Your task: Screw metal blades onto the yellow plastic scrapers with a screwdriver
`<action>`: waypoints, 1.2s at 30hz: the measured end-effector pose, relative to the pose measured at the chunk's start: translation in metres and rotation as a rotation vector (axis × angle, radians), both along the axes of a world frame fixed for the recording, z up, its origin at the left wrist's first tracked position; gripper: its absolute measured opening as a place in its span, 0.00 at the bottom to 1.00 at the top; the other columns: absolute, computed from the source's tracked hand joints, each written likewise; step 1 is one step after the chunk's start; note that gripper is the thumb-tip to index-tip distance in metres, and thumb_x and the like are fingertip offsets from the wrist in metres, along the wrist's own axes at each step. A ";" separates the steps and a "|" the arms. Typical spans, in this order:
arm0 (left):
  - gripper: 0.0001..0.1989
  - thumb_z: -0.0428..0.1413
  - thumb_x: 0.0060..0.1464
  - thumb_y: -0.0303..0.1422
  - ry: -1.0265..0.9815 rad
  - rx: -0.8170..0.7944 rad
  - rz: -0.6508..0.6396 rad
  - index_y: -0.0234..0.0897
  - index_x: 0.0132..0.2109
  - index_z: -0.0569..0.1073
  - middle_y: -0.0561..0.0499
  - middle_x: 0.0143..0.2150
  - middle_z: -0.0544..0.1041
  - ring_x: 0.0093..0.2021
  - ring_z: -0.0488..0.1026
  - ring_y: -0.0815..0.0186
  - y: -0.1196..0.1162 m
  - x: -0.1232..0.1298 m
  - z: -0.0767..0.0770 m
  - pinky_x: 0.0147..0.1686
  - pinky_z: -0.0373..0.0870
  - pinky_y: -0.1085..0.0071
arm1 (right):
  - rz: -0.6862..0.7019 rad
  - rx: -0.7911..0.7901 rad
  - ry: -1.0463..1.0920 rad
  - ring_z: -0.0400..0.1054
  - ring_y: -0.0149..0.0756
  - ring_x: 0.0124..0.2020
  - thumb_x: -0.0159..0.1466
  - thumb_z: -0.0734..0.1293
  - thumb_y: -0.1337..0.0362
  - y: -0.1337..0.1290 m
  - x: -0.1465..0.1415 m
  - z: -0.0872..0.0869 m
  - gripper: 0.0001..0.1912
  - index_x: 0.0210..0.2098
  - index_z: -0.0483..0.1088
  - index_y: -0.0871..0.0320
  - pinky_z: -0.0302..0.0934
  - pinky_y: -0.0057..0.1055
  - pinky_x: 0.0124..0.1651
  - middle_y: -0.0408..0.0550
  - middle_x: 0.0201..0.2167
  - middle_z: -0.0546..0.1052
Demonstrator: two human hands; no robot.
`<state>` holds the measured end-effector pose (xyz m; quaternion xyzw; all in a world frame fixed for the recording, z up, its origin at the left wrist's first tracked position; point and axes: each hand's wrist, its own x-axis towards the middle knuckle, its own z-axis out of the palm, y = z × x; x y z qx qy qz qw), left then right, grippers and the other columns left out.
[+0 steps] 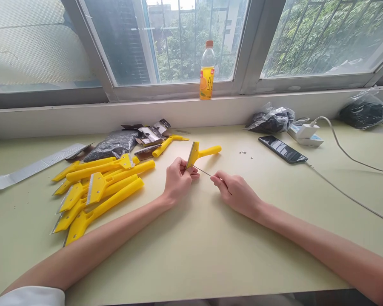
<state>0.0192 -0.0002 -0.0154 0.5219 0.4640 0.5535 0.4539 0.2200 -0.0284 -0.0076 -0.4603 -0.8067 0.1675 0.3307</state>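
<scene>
Near the middle of the table, my left hand [179, 180] is closed around the lower end of a yellow scraper's head, and the scraper [194, 154] stands tilted with its handle pointing right. My right hand [234, 191] pinches a thin metal rod [201, 171]; whatever handle it has is hidden in the fingers. The rod's far end meets the scraper's head by my left fingertips, where the exact contact is hidden. Left of my left hand lies a pile of yellow scrapers [95, 187] with metal blades and small screws in their heads.
Small metal screws [242, 152] lie beyond my right hand. A phone [282, 149] on a cable and a power strip [306, 135] sit at right. Plastic bags [270, 119], a dark bag [111, 144], packaging cards [151, 134] and a juice bottle [207, 74] line the back.
</scene>
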 end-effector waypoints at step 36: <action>0.14 0.61 0.60 0.38 0.080 0.193 -0.056 0.38 0.36 0.64 0.49 0.35 0.80 0.35 0.82 0.61 -0.005 0.008 0.002 0.39 0.82 0.61 | 0.085 0.037 0.138 0.41 0.27 0.20 0.70 0.62 0.46 0.022 0.004 0.013 0.21 0.29 0.69 0.56 0.37 0.30 0.23 0.37 0.18 0.54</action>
